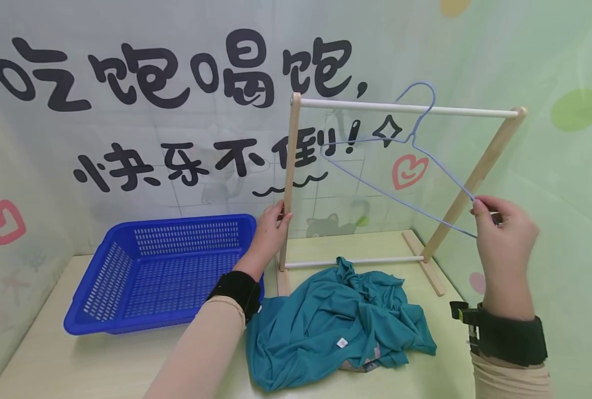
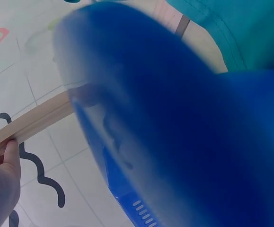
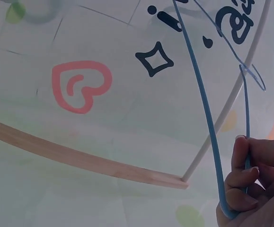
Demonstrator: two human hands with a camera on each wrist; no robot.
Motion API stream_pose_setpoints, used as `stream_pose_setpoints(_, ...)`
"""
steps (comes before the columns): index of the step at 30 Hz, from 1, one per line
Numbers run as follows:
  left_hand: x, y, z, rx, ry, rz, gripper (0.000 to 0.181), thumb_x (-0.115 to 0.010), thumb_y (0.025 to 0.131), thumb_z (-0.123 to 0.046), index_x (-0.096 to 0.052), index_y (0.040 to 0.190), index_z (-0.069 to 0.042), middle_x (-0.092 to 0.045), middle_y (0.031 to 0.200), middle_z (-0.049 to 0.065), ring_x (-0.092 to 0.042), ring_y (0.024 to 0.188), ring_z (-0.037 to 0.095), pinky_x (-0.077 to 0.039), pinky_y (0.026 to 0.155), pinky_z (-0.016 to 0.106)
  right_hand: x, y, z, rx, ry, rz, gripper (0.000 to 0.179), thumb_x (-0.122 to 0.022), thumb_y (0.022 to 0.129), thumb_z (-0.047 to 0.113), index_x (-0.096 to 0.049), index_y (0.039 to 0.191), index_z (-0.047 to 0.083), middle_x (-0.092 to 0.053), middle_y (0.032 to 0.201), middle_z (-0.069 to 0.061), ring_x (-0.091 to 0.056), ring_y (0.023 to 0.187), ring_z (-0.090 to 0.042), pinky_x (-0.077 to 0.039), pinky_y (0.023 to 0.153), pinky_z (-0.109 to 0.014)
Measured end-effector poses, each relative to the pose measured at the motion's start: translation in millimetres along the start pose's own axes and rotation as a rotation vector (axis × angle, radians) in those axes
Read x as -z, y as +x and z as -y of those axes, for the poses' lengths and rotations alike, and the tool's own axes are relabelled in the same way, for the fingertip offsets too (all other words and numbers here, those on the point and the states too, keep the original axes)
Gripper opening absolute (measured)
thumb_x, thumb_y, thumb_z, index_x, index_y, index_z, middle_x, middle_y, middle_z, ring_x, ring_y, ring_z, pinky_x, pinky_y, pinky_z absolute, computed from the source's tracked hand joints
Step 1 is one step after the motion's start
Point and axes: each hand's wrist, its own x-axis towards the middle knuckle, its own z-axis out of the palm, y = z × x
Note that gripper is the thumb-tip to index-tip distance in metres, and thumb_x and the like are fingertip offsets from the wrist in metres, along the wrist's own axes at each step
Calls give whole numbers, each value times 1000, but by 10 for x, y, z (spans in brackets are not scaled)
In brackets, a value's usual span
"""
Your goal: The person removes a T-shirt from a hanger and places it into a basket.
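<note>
My right hand [image 1: 506, 235] pinches one end of a thin blue clothes hanger [image 1: 443, 169]. The hanger is bare and tilted, and its hook overlaps the rack's top rail in the head view; I cannot tell whether it bears on the rail. In the right wrist view, curled fingers [image 3: 243, 187] close round the hanger wire [image 3: 207, 104]. My left hand [image 1: 271, 233] grips the left wooden post of the clothes rack [image 1: 290, 160], thumb on the near side. Below the rack, a crumpled teal garment [image 1: 321, 332] lies on the table, a small white label showing.
A blue plastic basket [image 1: 166, 318] with slotted walls stands left of the rack, near my left forearm. The rack's right post [image 1: 480, 166] leans beside the green side wall. Behind everything hangs a pale backdrop [image 1: 216, 127] with black characters. The pale table [image 1: 41, 354] lies beneath.
</note>
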Motion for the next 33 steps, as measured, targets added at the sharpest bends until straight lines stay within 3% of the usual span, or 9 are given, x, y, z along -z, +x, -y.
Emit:
stream_pose_setpoints(12,-2,3,3,-6,-1,-3,49,-46,101,-23,-36,144,-2,-50,129,18,-51,123,29,-47,98,37,-118,-19,-83,-87,-58,107,33,-55,95,34,-69,112,11,-58,81,18,-48,73,-5,-38,55,-17)
stream_pose_setpoints(19,6,3,3,-2,-7,2,51,-45,100,-27,-36,144,-3,-49,129,17,-51,123,28,-46,99,36,-142,-42,-114,-62,-93,118,33,-53,96,33,-68,114,11,-61,91,9,-47,76,-5,-39,58,-18)
stream_pose_setpoints(25,1,2,11,-13,3,-7,50,-46,100,-26,-37,143,-2,-50,129,18,-52,122,29,-47,98,36,-147,-73,-178,-25,-92,124,34,-54,95,28,-62,126,16,-63,114,-5,-51,93,-8,-39,64,-17)
stream_pose_setpoints(29,-5,1,13,-18,9,-8,50,-45,100,-25,-37,143,-2,-50,129,18,-53,122,29,-47,97,37,-136,-135,-230,67,-86,97,36,-57,93,20,-59,129,11,-61,126,-11,-53,113,-25,-44,86,-32)
stream_pose_setpoints(33,-10,2,7,-10,8,-5,50,-45,101,-25,-36,144,-2,-49,130,18,-52,122,30,-48,97,36,-109,-228,-274,181,-49,35,36,-62,88,11,-60,123,3,-57,128,-20,-46,122,-39,-29,105,-52)
